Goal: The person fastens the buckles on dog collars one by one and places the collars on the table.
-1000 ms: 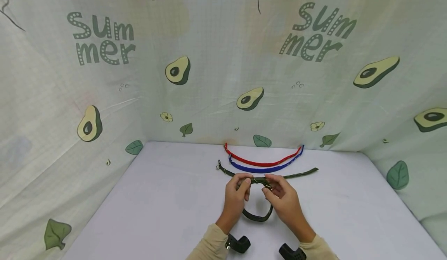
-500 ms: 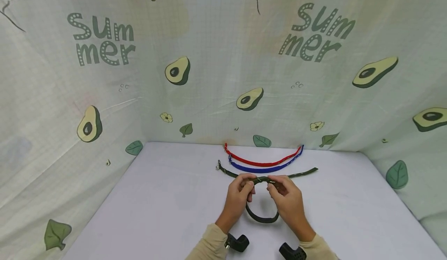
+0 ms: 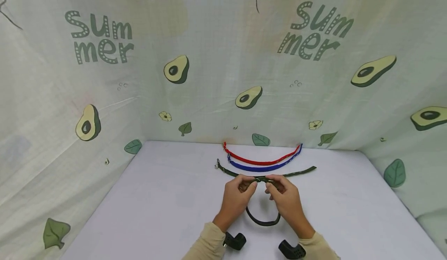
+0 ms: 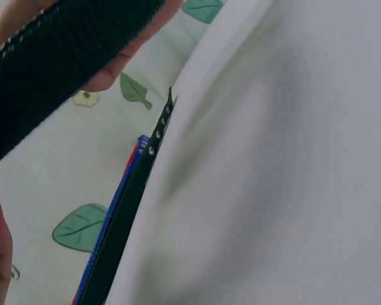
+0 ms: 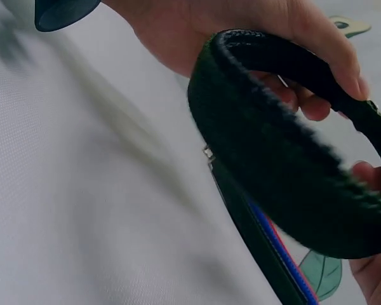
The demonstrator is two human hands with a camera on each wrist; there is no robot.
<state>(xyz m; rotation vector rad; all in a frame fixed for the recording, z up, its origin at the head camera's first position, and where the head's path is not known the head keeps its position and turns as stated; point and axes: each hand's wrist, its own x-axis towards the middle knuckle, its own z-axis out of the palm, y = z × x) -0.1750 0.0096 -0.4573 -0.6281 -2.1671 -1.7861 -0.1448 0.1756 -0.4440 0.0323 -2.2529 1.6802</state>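
Note:
A dark green collar [image 3: 263, 223] is bent round into a loop, its lower curve hanging toward me above the white table. My left hand [image 3: 234, 200] pinches the top of the loop on one side, and my right hand [image 3: 287, 201] pinches it on the other, fingertips close together. What the fingertips work on there is mostly hidden. The left wrist view has the band of the held collar [image 4: 70, 63] large at upper left. In the right wrist view the looped collar [image 5: 260, 165] shows its fuzzy edge, with fingers of both hands at its far side.
Behind the hands lies a second green collar [image 3: 301, 173], with eyelets at its right end and metal hardware at its left. Beyond it are a blue collar [image 3: 260, 169] and a red collar [image 3: 256, 162]. A printed cloth backdrop [image 3: 209, 31] rises behind the white table [image 3: 167, 198].
The collar's loop has shifted slightly right and become rounder. Both thumbs have moved along the top of the loop, and the fingertips sit closer together.

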